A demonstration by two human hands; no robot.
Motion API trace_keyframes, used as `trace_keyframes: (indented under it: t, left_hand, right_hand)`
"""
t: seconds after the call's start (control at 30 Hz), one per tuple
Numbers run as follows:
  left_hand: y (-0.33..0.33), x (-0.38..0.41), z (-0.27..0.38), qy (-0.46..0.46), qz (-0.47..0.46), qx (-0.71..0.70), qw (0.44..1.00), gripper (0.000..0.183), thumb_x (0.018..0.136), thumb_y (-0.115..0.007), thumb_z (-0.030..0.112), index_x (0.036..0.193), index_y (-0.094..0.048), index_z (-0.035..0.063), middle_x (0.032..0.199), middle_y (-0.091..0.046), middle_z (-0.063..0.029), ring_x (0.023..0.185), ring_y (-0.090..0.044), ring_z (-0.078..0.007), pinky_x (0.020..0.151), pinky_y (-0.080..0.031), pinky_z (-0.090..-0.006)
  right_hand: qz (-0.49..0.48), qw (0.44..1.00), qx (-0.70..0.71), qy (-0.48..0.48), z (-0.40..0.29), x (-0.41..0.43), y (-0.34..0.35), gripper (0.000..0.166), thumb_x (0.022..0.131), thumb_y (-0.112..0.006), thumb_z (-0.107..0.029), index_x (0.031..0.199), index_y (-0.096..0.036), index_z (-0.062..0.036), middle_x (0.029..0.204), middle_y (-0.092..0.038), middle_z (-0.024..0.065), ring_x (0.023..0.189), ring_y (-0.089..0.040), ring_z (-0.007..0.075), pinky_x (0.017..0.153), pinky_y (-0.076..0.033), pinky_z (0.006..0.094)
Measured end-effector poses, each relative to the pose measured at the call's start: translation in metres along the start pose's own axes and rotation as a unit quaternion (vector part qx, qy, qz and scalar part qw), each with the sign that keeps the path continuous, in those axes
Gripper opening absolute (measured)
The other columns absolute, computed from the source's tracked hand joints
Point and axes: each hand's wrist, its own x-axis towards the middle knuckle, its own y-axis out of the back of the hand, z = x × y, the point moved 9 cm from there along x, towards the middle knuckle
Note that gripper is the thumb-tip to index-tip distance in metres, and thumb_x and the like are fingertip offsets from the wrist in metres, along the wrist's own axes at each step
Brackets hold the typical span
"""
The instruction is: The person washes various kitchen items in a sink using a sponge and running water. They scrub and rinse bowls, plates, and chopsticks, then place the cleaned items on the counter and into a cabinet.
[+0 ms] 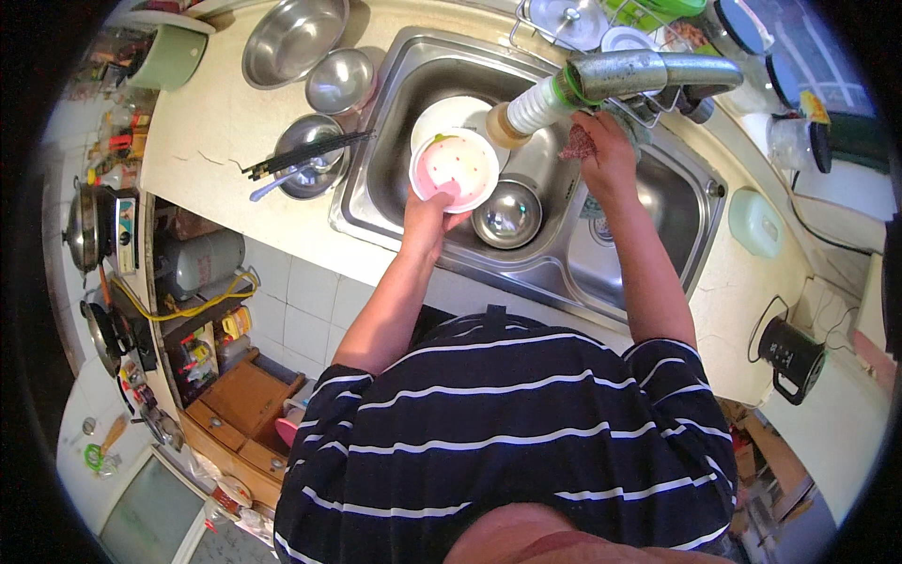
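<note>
My left hand (427,229) grips a pink and white bowl (456,169) with a seed pattern by its rim, above the left basin of the steel sink (384,92). Partly covered by that bowl, a white plate (440,116) lies in the basin. Beside it, a small steel bowl (507,213) rests near the basin's front wall. My right hand (607,151) is over the divider between the basins, holding a reddish mesh scrubber (579,143). A greyish-green cloth (629,127) hangs just behind that hand. Between both hands the faucet's white flexible spout (532,109) points down into the basin.
Left of the sink, several steel bowls (340,81) stand on the counter, one bearing black chopsticks (303,156) and a spoon (271,185). A wire rack (525,35) with lids is behind the faucet (652,70). To the right are a pale green box (756,222) and a black kettle (791,358).
</note>
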Motion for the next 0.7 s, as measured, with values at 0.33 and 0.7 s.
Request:
trace_keyframes:
  t: [0.33, 0.7]
  left_hand:
    - [-0.007, 0.012, -0.006, -0.004, -0.028, -0.001, 1.0, 0.062, 0.078, -0.045, -0.006, 0.136, -0.028, 0.0057, 0.119, -0.051, -0.0178, 0.093, -0.063, -0.0262, 0.064, -0.06, -0.0301]
    - [0.004, 0.016, -0.007, -0.023, 0.01, 0.039, 0.999, 0.057, 0.078, -0.046, -0.007, 0.131, -0.029, 0.0061, 0.12, -0.049, -0.0181, 0.093, -0.063, -0.0286, 0.065, -0.06, -0.0333]
  right_hand:
    - [0.084, 0.986, -0.059, 0.13, -0.058, -0.018, 0.019, 0.04, 0.069, -0.061, 0.0, 0.108, -0.062, -0.0088, 0.112, -0.059, 0.0136, 0.102, -0.056, 0.0343, 0.086, -0.046, 0.0402]
    - [-0.218, 0.89, 0.364, -0.165, -0.057, -0.028, -0.142, 0.022, 0.079, -0.059, -0.011, 0.098, -0.064, -0.0011, 0.088, -0.067, 0.0138, 0.076, -0.066, 0.0232, 0.07, -0.051, 0.035]
